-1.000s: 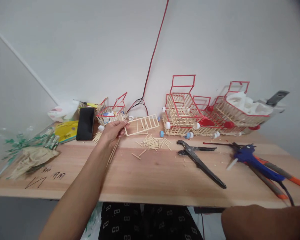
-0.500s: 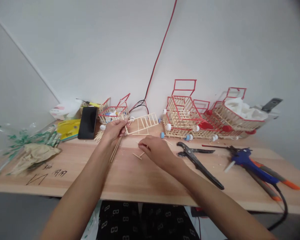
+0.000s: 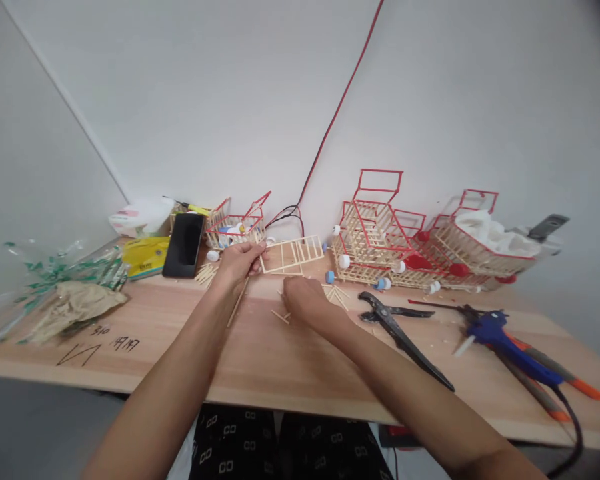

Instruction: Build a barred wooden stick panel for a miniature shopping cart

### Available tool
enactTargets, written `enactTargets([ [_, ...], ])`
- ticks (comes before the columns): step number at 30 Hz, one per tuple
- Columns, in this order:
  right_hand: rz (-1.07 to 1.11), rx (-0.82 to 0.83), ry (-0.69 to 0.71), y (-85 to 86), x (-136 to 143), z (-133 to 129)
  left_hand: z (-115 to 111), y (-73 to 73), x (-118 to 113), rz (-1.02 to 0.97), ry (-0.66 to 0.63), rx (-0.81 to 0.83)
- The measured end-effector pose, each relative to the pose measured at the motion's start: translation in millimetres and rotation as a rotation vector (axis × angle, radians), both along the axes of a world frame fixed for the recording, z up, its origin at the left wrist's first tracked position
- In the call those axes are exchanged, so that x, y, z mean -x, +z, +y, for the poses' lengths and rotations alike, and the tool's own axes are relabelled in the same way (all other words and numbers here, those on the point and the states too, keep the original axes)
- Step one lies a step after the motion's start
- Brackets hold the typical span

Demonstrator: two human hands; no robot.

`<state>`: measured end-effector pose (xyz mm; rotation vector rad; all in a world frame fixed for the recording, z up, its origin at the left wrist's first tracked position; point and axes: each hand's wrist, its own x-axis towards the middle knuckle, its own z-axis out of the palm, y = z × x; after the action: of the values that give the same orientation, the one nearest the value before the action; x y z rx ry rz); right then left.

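Observation:
Between thumb and fingers, my left hand (image 3: pixel 241 262) pinches the left end of a flat ladder-like frame of thin wooden sticks (image 3: pixel 293 256). A longer stick (image 3: pixel 237 304) extends down below that hand toward the table's front. My right hand (image 3: pixel 303 297) is closed low over the tabletop, just below the frame, with its fingertips turned down and hidden, so what they hold cannot be made out. Short sticks (image 3: pixel 281 317) lie at its left side, and more short sticks (image 3: pixel 336 295) are spread to its right.
Small stick carts with red rims (image 3: pixel 375 227) stand along the wall. Black pliers (image 3: pixel 400 333) and a blue glue gun (image 3: pixel 500 333) lie at the right of the wooden table (image 3: pixel 280 380). At the left are a phone (image 3: pixel 183 245), a yellow packet (image 3: pixel 145 257) and plastic wrapping (image 3: pixel 45 287).
The view has shifted slightly, moving the scene right and down. The frame lies a little flatter in my left hand. My right hand's fingers have turned down and out of sight.

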<state>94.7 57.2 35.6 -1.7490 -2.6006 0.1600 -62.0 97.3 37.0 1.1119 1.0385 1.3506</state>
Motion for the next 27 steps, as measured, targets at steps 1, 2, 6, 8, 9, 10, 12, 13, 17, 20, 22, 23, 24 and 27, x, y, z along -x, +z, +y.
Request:
enactTargets([
  [1, 0.045, -0.01, 0.003, 2.7, -5.7, -1.3, -0.6, 0.6, -0.3, 0.009, 0.002, 0.006],
  [2, 0.122, -0.022, 0.005, 6.1, -12.2, -1.3, -1.3, 1.1, -0.6, 0.018, 0.005, 0.012],
  [6, 0.594, -0.1, -0.065, 21.0, -37.3, 13.7, -2.8, 0.5, -2.9, 0.056, 0.005, -0.008],
  [8, 0.72, -0.132, -0.142, 25.4, -42.9, 25.4, -2.8, -1.3, -4.3, 0.067, -0.009, -0.025],
  [9, 0.745, -0.14, -0.175, 26.2, -43.4, 30.2, -2.6, -2.3, -4.9, 0.077, -0.017, -0.024],
  [10, 0.746, -0.144, -0.201, 26.1, -42.3, 33.7, -2.4, -3.3, -5.4, 0.086, -0.024, -0.02],
  [12, 0.708, -0.171, -0.236, 24.4, -37.3, 36.4, -1.6, -4.9, -6.3, 0.1, -0.028, -0.015],
  [13, 0.685, -0.192, -0.247, 23.2, -33.9, 35.9, -1.3, -5.5, -6.6, 0.105, -0.031, -0.016],
  [17, 0.618, -0.251, -0.273, 20.8, -22.5, 28.0, -0.3, -6.0, -7.6, 0.108, -0.032, -0.015],
  [20, 0.58, -0.266, -0.268, 21.6, -18.9, 24.0, -0.9, -4.9, -7.9, 0.113, -0.027, -0.02],
  [22, 0.565, -0.274, -0.268, 22.0, -18.3, 23.4, -1.5, -4.2, -7.8, 0.127, -0.029, -0.024],
  [23, 0.558, -0.278, -0.27, 21.9, -18.2, 23.4, -1.8, -4.0, -7.7, 0.135, -0.032, -0.025],
  [24, 0.549, -0.282, -0.273, 21.6, -18.3, 23.6, -1.9, -4.0, -7.7, 0.141, -0.036, -0.025],
  [27, 0.539, -0.287, -0.278, 20.0, -18.7, 24.2, -1.3, -5.1, -7.5, 0.141, -0.038, -0.029],
])
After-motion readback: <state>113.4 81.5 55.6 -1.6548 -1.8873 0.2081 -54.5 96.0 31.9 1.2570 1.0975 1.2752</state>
